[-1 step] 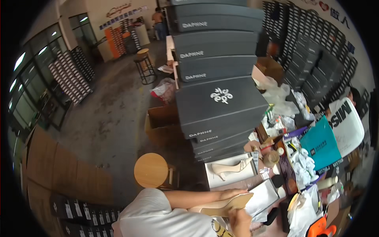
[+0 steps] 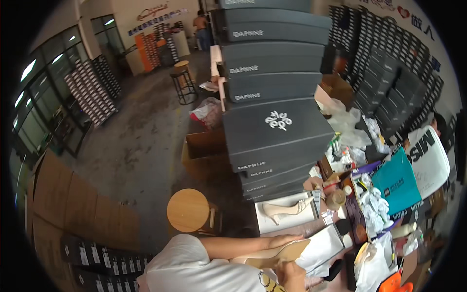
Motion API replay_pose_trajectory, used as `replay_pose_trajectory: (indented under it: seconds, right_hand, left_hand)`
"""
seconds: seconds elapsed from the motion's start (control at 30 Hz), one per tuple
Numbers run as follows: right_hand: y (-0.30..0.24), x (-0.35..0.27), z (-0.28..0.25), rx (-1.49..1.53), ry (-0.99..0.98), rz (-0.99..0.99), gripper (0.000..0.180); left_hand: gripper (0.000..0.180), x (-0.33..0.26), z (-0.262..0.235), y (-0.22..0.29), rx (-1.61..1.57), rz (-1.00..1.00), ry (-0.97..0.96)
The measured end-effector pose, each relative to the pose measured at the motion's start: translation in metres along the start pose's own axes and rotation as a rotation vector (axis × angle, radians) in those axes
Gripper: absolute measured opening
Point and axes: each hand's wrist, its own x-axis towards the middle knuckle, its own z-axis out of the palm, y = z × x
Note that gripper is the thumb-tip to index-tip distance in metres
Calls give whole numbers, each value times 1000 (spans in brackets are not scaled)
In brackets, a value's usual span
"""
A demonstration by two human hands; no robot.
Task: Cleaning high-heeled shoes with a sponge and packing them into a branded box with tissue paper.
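A beige pump (image 2: 279, 255) is held low in front of me, its tan sole turned up. My left hand (image 2: 286, 239) is closed along its far side. My right hand (image 2: 291, 273) is curled, knuckles up, against the near edge of the sole; whatever its fingers hold is hidden. Just beyond, an open shoebox (image 2: 260, 225) holds another beige heeled shoe (image 2: 287, 209), lying on its side. White paper (image 2: 321, 246) fills a second open box beside the pump's toe.
Dark shoeboxes (image 2: 277, 151) are stacked high ahead. A round wooden stool (image 2: 188, 210) stands to the left, with a brown carton (image 2: 206, 151) behind it. Crumpled paper (image 2: 374, 207), jars and a teal box (image 2: 396, 180) crowd the right side. A person (image 2: 200, 29) stands far back.
The whole view has shifted slightly, with the boxes now a little farther right. My right hand has moved slightly left along the sole. My left hand keeps its hold on the pump.
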Motion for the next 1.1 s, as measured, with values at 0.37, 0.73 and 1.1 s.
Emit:
replay_pose_trajectory:
  seconds: [0.37,0.73,1.1]
  right_hand:
    - [-31,61,16,79,67,19,4]
    - [-55,111,63,80,181,420,13]
    - [-53,108,54,70,191,169,8]
  left_hand:
    - [42,-27,-62,17,70,142,-176]
    - [32,-70,-76,58,-51,71,-118]
    - [44,-63,-91,44,35,185,-163]
